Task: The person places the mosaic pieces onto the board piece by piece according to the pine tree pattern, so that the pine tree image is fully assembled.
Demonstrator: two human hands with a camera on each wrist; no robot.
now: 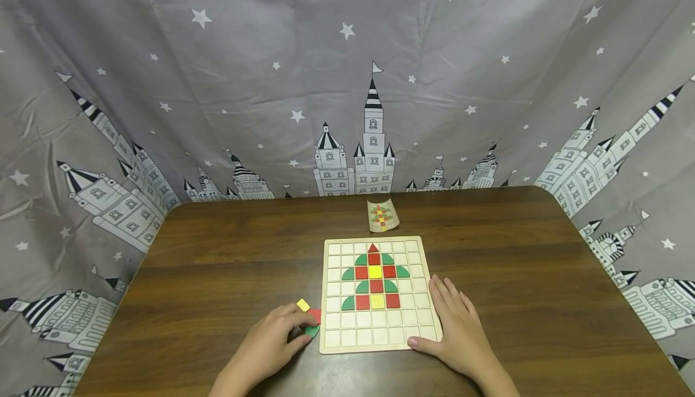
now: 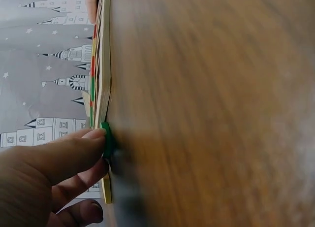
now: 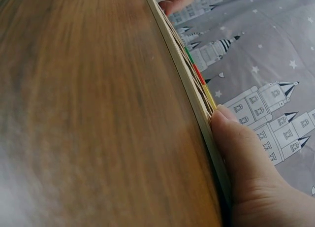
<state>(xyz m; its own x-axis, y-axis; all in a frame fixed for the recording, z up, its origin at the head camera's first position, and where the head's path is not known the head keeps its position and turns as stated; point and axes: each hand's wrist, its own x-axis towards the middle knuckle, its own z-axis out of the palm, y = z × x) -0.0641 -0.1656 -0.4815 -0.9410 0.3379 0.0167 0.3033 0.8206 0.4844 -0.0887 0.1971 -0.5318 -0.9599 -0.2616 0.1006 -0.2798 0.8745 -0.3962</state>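
Note:
My left hand is beside the board's lower left edge. Its thumb and fingers pinch a green quarter-circle piece, seen from the side as a green tile in the left wrist view. Red pieces and a yellow square piece lie by those fingers. The pale wooden grid board carries a tree pattern of red, yellow and green pieces topped by a red triangle. With fingers extended, my right hand rests along the board's right side, its thumb on the near right corner.
A slightly curled pattern card with a printed tree lies behind the board. The brown wooden table spreads out on both sides. Behind it hangs a grey curtain printed with castles and stars.

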